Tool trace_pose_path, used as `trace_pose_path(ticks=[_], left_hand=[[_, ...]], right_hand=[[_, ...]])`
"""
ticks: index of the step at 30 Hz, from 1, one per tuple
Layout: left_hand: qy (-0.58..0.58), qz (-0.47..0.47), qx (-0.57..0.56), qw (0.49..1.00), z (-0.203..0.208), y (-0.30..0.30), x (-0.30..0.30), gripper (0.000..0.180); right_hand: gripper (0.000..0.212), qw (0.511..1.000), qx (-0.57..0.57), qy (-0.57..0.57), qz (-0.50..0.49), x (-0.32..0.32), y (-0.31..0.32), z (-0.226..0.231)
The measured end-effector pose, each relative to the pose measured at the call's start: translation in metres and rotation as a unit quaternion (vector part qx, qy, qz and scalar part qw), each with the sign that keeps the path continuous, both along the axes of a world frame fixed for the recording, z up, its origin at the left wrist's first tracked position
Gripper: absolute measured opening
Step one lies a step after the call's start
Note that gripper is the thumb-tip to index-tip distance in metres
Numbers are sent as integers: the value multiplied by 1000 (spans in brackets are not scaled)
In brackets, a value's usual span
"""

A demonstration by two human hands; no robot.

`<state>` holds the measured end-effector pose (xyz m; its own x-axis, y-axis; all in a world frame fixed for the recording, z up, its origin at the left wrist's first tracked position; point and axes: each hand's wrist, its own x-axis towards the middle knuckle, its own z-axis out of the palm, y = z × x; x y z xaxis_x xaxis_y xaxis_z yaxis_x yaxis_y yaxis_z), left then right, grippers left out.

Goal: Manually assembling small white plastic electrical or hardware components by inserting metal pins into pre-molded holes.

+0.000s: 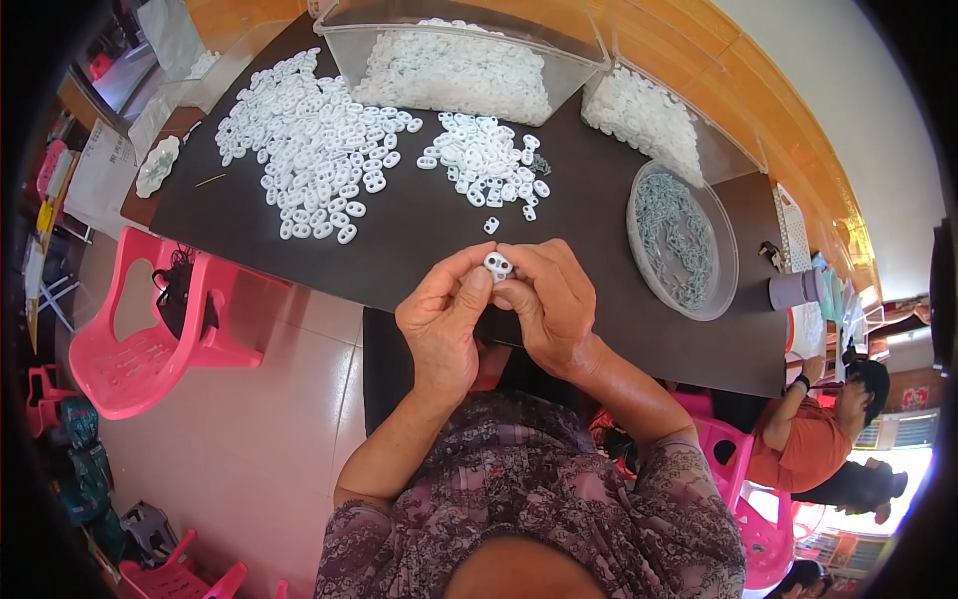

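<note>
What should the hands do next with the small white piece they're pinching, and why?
Probably press the white plastic piece together between the thumbs and check it. Both the left hand and right hand grip it just above the dark table, and nothing else is in the fingers. Once done, it would likely join the small pile straight ahead.

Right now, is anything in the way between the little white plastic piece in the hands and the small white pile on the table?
Nothing visible blocks it. The small white plastic two-hole piece is pinched between the left hand and right hand. Only bare dark tabletop and one stray white piece lie before the small pile of white pieces.
</note>
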<state>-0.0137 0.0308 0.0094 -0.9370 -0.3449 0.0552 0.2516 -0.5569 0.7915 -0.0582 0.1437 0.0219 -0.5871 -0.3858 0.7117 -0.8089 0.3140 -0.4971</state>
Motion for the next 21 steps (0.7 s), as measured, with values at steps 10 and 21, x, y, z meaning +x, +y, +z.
trace_pose_path(ticks=[10,21], left_hand=[[84,64,-20,994,-14,3,-2,23],[52,86,-20,995,-21,6,2,21]], right_hand=[[32,1000,-19,13,12,6,-3,-1],[26,998,-37,41,9,5,-9,-6]])
